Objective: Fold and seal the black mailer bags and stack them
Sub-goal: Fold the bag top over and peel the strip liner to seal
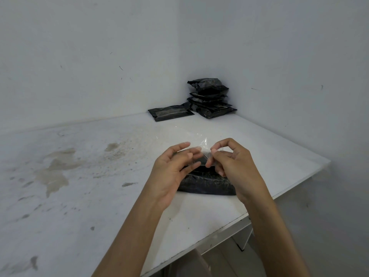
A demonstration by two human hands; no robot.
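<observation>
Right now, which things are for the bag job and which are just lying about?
For the job: black mailer bag under the hands; clear film, pinched by the right hand, touching the left hand; stack of bags in the corner; single bag beside it.
Just there: white table; table stains; walls.

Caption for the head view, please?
Left hand and right hand hold a clear strip over a black bag; stack behind.

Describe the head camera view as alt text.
A person's left hand and right hand hold clear film above a black mailer bag on a stained white table. A stack of black bags sits in the far corner, a single bag beside it.
</observation>
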